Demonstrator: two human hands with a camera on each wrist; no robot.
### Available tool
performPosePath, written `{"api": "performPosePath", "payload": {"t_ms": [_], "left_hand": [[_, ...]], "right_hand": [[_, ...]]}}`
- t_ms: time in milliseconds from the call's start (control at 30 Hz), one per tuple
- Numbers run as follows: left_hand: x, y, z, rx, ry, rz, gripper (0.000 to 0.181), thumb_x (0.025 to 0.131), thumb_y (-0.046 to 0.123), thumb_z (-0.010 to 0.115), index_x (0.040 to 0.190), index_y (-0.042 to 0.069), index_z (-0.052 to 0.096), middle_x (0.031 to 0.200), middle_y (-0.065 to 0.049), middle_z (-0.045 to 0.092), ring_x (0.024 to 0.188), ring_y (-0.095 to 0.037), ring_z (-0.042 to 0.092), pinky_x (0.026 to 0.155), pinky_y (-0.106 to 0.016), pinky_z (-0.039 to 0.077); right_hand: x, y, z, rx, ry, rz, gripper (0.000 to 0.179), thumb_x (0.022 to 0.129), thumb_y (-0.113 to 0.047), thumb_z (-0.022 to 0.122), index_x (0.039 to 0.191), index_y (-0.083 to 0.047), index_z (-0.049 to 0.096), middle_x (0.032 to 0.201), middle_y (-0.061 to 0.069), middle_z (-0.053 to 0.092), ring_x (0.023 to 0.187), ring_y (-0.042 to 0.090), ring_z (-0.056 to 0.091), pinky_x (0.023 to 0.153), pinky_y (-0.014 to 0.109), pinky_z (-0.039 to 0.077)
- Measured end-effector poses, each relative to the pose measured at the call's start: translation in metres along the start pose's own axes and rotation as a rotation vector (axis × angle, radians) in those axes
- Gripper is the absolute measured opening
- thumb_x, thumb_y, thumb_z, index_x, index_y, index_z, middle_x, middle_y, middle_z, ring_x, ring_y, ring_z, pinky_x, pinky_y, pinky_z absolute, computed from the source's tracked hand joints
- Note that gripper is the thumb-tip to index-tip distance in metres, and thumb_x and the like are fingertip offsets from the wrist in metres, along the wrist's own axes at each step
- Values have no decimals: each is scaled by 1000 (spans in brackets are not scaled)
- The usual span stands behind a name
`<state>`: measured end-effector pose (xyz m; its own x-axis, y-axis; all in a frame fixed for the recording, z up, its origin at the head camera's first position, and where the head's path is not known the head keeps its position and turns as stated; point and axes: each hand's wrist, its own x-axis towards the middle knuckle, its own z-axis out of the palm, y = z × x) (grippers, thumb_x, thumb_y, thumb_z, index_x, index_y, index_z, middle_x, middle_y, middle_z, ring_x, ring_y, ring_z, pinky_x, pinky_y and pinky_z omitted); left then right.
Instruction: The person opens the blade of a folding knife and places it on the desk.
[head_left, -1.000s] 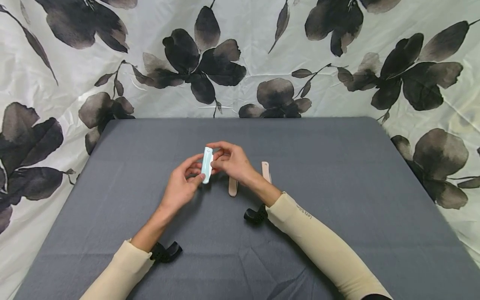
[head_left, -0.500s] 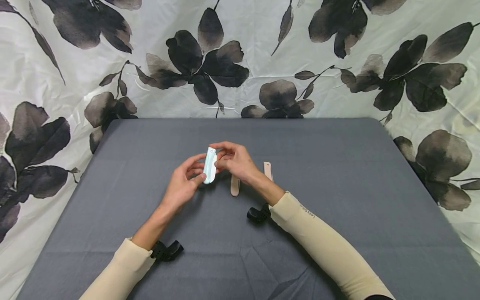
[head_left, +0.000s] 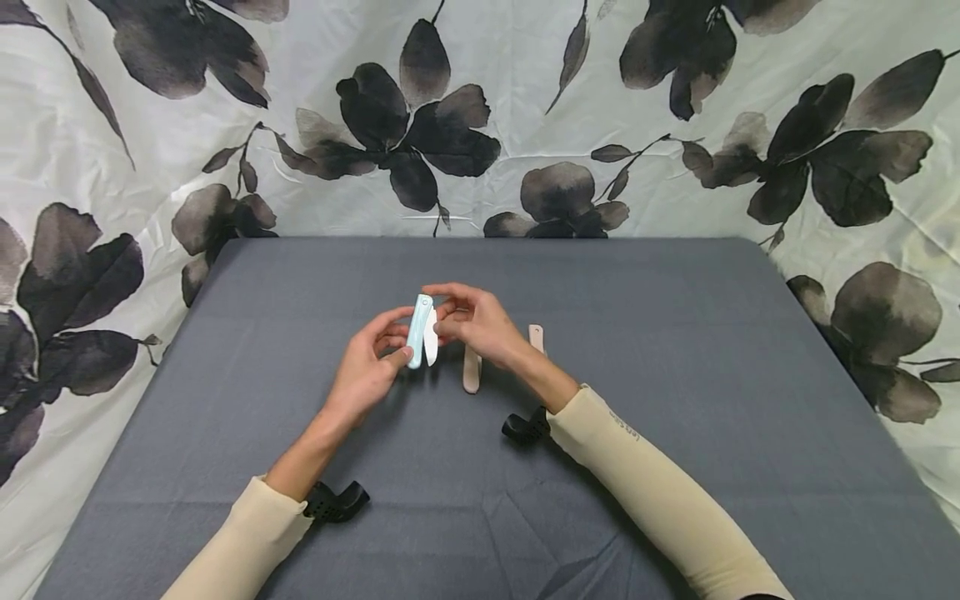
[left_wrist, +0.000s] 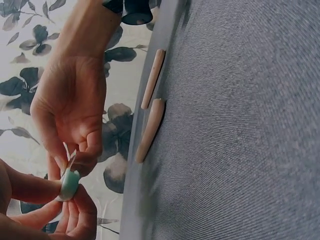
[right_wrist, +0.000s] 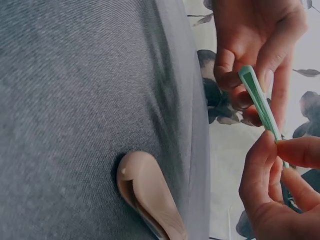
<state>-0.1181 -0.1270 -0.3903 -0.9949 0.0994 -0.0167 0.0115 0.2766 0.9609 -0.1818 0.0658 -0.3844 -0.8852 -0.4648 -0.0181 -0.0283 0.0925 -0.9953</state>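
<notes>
A small folding knife with a light blue-green handle (head_left: 418, 333) is held above the table between both hands. Its white blade (head_left: 431, 340) stands partly out of the handle at a narrow angle. My left hand (head_left: 365, 367) grips the handle, thumb near its lower end. With thumb and fingers, my right hand (head_left: 486, 332) pinches the blade, its index finger reaching to the handle's top end. In the left wrist view the blade (left_wrist: 73, 159) shows between the right hand's fingers. The right wrist view shows the long slot of the handle (right_wrist: 260, 100).
On the grey cloth-covered table (head_left: 637, 350), a beige folded knife (head_left: 471, 372) lies just right of the hands. Another beige folded piece (head_left: 536, 337) lies farther right, partly hidden by the right forearm. A floral curtain (head_left: 465, 192) hangs behind the table.
The blade has swung farther out of the handle, leaving a visible gap between them. My right hand has shifted slightly right with it, while my left keeps its grip.
</notes>
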Motion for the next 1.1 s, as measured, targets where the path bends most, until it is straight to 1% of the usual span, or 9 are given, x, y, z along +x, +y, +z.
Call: {"api": "performPosePath", "payload": {"t_ms": [67, 133, 267, 400, 567, 733, 967, 1033, 1100], "left_hand": [[0, 1, 1, -5, 20, 5, 57, 98, -5, 57, 151, 13, 52, 129, -18, 60, 111, -28, 62, 82, -24, 50], [1, 1, 2, -11, 32, 7, 57, 98, -5, 57, 151, 13, 51, 128, -17, 60, 111, -27, 62, 82, -22, 50], [2, 2, 4, -19, 37, 14, 57, 98, -3, 58, 151, 14, 51, 128, -17, 60, 111, -27, 63, 84, -22, 51], [2, 1, 4, -28, 40, 19, 58, 97, -1, 61, 152, 15, 51, 129, -16, 62, 112, -26, 64, 84, -21, 51], [2, 0, 4, -33, 42, 39, 60, 96, -1, 65, 152, 15, 51, 129, -17, 64, 111, -27, 65, 81, -21, 52], [1, 0, 4, -31, 42, 38, 60, 96, 0, 66, 152, 17, 51, 129, -17, 65, 112, -28, 66, 80, -21, 53], [2, -2, 5, -20, 41, 22, 62, 97, -1, 66, 153, 19, 52, 132, -18, 68, 113, -29, 67, 80, -19, 54], [1, -2, 5, -24, 40, 15, 62, 97, -2, 65, 154, 18, 52, 133, -19, 67, 114, -29, 66, 81, -18, 53], [1, -3, 5, -25, 39, 8, 62, 96, -3, 64, 154, 17, 52, 133, -19, 66, 115, -29, 65, 81, -17, 53]], "right_hand": [[-2, 1, 2, -15, -2, -21, 55, 96, 5, 65, 149, -9, 55, 102, 11, 64, 85, 13, 71, 89, 60, 59], [-2, 2, 4, -29, 5, -47, 57, 96, 5, 65, 150, -8, 52, 102, 11, 64, 83, 13, 71, 87, 61, 59], [-3, 3, 7, -29, 47, -72, 54, 95, 6, 67, 146, -7, 55, 99, 11, 65, 77, 12, 70, 83, 62, 59], [-3, 3, 8, -33, 84, -83, 51, 94, 7, 68, 143, -6, 58, 98, 14, 68, 75, 11, 69, 84, 66, 56], [-5, 2, 7, -60, 100, -78, 49, 94, 5, 69, 141, -8, 61, 101, 16, 70, 75, 11, 69, 82, 67, 55], [-5, 1, 6, -69, 106, -65, 49, 94, 5, 70, 140, -9, 63, 100, 15, 70, 75, 11, 69, 82, 67, 55], [-4, 3, 3, -66, 102, -41, 48, 93, 6, 71, 139, -7, 65, 100, 14, 70, 78, 9, 70, 82, 56, 61], [-4, 3, 2, -71, 97, -39, 48, 93, 6, 71, 140, -7, 65, 100, 15, 71, 78, 9, 70, 82, 56, 61], [-4, 3, 1, -81, 93, -38, 48, 94, 5, 70, 139, -7, 66, 101, 15, 71, 76, 10, 69, 82, 60, 59]]}}
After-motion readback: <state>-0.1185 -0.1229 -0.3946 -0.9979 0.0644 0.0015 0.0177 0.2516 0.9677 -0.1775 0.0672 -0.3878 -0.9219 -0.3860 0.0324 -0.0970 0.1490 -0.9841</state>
